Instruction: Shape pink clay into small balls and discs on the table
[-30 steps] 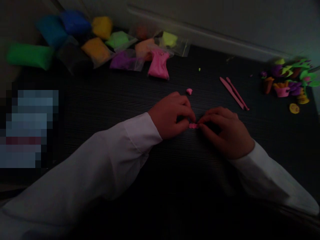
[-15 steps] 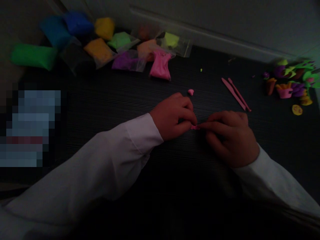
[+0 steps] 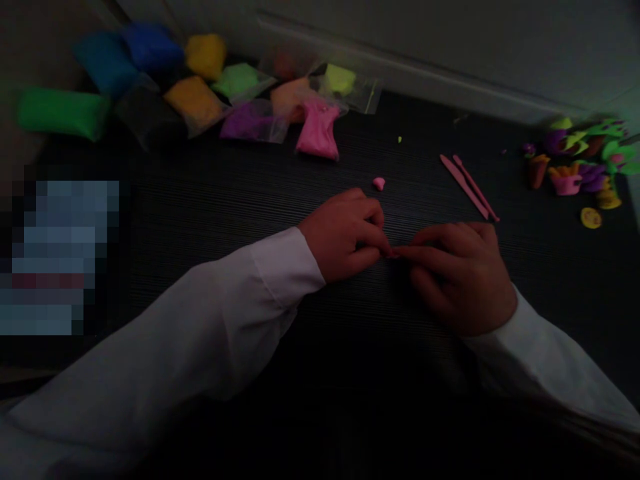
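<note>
My left hand (image 3: 345, 235) pinches one end of a small piece of pink clay (image 3: 394, 253) low over the dark table. From the right, the outstretched index finger of my right hand (image 3: 463, 279) touches the other end, with the thumb held apart below it. Fingertips hide most of the piece. Just beyond my left hand lies a small pink clay lump (image 3: 379, 183). Two pink modelling tools, a flat knife (image 3: 463, 186) and a thin stick (image 3: 477, 189), rest side by side past my right hand.
Bagged clay in several colours lines the back left, including a pink pack (image 3: 319, 130) and a green pack (image 3: 64, 113). Small clay models, such as a pink cup of fries (image 3: 565, 180), and a yellow disc (image 3: 591, 218) stand at the right. A blurred-out rectangle (image 3: 60, 257) lies left.
My right index finger has moved slightly left, closer to my left fingertips, and now covers more of the pink clay piece. The whole view has shifted a little.
</note>
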Motion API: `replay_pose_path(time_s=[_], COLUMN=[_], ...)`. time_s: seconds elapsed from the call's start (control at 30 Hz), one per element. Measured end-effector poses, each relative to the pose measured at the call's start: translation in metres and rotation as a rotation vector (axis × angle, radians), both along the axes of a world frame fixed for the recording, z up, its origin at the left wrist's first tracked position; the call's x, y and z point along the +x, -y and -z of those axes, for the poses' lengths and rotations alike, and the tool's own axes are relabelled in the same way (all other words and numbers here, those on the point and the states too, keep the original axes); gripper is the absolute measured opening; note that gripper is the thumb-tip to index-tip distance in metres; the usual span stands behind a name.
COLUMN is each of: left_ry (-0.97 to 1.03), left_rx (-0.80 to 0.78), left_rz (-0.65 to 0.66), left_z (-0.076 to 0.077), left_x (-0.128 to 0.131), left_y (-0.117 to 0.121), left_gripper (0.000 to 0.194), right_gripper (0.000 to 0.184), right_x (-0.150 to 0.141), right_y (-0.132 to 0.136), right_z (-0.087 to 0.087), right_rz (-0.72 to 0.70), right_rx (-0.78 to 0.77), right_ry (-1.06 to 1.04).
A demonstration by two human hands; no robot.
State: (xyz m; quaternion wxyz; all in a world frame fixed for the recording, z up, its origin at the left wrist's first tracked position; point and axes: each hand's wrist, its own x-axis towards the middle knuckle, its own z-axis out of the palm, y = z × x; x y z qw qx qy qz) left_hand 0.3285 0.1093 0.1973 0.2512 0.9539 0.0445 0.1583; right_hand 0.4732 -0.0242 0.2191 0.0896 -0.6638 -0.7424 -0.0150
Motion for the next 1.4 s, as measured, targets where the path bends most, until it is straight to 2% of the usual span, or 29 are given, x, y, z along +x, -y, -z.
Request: replay_pose_path(time_s=[0.33, 0.53, 1.4], left_ry=[0.006, 0.010, -0.019], left_rx=[0.000, -0.004, 0.027], left_rz=[-0.017, -0.014, -0.021], left_z=[0.0007, 0.0004, 0.0017], left_x=[0.0002, 0.0002, -0.0001], left_y=[0.0011, 0.0008, 0.0033], left_gripper=[0.020, 0.020, 0.021], right_gripper=[0.023, 0.022, 0.022], right_x=[-0.0021, 0.0016, 0.0045], right_y=[-0.0003, 0.0010, 0.0031], right_z=[0.0030, -0.0017, -0.0010], right_rz=[-0.033, -0.013, -0.061], right_rx=[0.005, 0.029, 0.024], right_ry=[0.021, -0.016, 0.076])
